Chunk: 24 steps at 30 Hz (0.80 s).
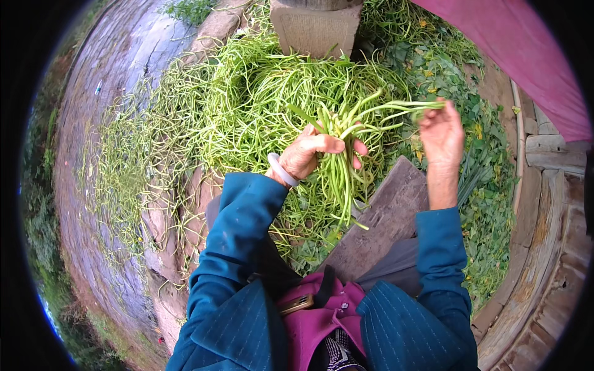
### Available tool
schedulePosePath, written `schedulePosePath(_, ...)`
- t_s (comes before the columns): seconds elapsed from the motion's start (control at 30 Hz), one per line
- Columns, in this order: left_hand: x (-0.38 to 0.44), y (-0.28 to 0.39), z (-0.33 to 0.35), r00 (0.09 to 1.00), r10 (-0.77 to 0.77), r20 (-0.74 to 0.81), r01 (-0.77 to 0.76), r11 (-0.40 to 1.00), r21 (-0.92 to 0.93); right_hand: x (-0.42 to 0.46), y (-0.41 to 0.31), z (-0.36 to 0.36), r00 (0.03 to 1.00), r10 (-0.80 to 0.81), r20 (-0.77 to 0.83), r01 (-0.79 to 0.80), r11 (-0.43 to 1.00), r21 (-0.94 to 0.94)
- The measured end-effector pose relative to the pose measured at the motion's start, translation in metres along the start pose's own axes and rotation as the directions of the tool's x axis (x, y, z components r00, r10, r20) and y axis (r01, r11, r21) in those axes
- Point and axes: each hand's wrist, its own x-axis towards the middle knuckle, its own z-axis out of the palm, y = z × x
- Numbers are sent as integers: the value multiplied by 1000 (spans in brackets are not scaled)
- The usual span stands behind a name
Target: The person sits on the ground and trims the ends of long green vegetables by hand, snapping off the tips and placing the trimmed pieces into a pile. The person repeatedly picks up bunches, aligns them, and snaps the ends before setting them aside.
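Observation:
My left hand (308, 150) is closed around a bundle of long green leaf stalks (338, 178), with a pale bangle (280, 169) at the wrist. The stalks fan out above the thumb and hang down below the fist. To the right, my right hand (444, 137) pinches the far ends of a few stalks (394, 107) that stretch across from the bundle. Its fingertips are slightly blurred. Beneath both hands spreads a large tangled heap of similar green stalks (260, 97).
Green leaves, some yellow, form a pile (487, 246) on the right. A wooden plank (371, 227) lies between my knees. A square stone post base (315, 30) stands beyond the heap. Pink cloth (519, 60) hangs at upper right, above timber beams (540, 232). Paved ground (111, 185) extends left.

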Motion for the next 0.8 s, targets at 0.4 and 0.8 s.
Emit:
schedulePosePath(0.4,5,5,5,936,176,-304,-145,982,124,-26,37,22,894,372,248,-326,922,-208)
schedulePosePath(0.8,5,1,14,970,74,-230,0,952,307,-34,44,23,832,489,262,-503,864,-15)
